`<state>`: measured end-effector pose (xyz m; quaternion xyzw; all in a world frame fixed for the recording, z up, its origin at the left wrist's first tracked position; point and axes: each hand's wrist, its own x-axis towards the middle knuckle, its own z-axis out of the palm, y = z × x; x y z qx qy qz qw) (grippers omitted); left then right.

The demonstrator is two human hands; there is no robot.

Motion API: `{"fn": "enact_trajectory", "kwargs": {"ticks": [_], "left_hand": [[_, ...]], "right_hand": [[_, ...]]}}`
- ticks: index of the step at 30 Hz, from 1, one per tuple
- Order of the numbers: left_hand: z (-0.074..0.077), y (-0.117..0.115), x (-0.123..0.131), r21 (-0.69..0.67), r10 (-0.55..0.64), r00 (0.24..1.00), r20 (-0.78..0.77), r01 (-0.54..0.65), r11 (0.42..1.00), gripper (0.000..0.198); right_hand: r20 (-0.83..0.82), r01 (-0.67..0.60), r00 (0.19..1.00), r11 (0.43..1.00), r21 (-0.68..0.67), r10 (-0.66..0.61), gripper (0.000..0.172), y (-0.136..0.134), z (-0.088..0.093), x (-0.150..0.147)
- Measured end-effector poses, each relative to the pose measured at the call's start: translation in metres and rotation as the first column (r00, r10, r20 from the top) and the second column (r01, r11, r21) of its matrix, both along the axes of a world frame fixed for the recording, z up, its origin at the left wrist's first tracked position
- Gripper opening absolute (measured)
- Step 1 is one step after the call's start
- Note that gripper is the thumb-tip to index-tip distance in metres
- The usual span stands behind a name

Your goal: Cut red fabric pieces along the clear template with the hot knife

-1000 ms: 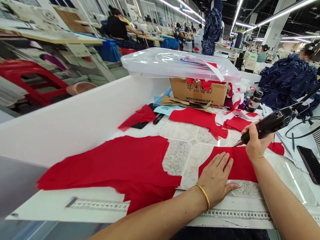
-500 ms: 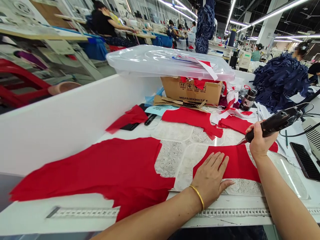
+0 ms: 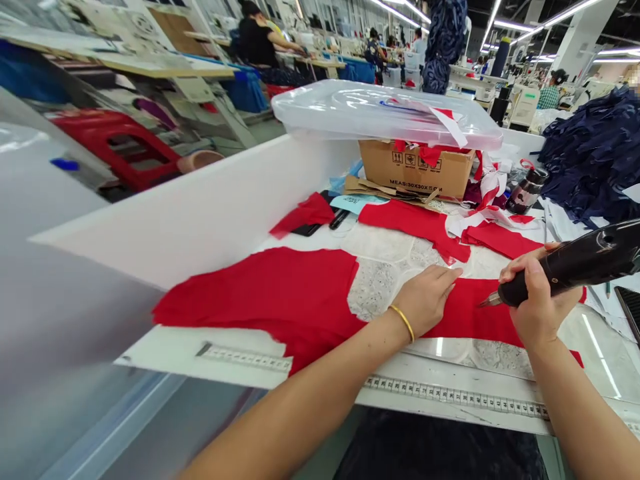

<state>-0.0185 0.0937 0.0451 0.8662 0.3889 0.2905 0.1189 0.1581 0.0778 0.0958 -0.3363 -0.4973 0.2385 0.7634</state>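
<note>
Right hand point(image 3: 543, 307) grasping a black, metal-tipped handheld tool point(image 3: 595, 257) over the flat red fabric panel point(image 3: 467, 317) on the white surface point(image 3: 173, 355); left hand point(image 3: 425, 300) at the panel's end — cannot tell if pinching; any slip could snag it.

Garment wkshp: sewing machs point(image 3: 131, 30), ppl point(image 3: 256, 43) at worktbls point(image 3: 167, 67), red fabric pcs point(image 3: 265, 280), navy heap point(image 3: 595, 153)

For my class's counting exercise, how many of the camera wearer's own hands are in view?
2: the left hand is at one end of a red cloth; the right hand grips a black tool, its tip over that cloth. Some fingers are hidden.
</note>
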Motion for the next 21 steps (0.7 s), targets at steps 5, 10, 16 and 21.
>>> {"fn": "enact_trajectory", "kwargs": {"ticks": [5, 10, 16, 21], "left_hand": [[0.002, 0.002, -0.001, -0.031, 0.001, 1.000, -0.020, -0.001, 1.000, 0.034], [0.003, 0.001, 0.001, -0.068, -0.059, 0.997, -0.050, 0.055, 0.996, 0.026], [0.000, -0.001, 0.005, -0.086, -0.107, 0.993, -0.056, 0.102, 0.991, 0.022], [-0.003, -0.005, 0.007, -0.066, -0.116, 0.993, -0.027, 0.114, 0.991, 0.022]], "right_hand": [[0.042, -0.194, 0.980, 0.980, -0.031, 0.196, 0.024, -0.030, -0.002, -0.031], [0.053, -0.197, 0.979, 0.980, -0.021, 0.198, 0.016, -0.036, -0.005, -0.047], [0.043, -0.213, 0.976, 0.977, -0.024, 0.214, 0.010, -0.032, -0.010, -0.051], [0.037, -0.214, 0.976, 0.977, -0.018, 0.214, 0.011, -0.036, -0.008, -0.045]]}}
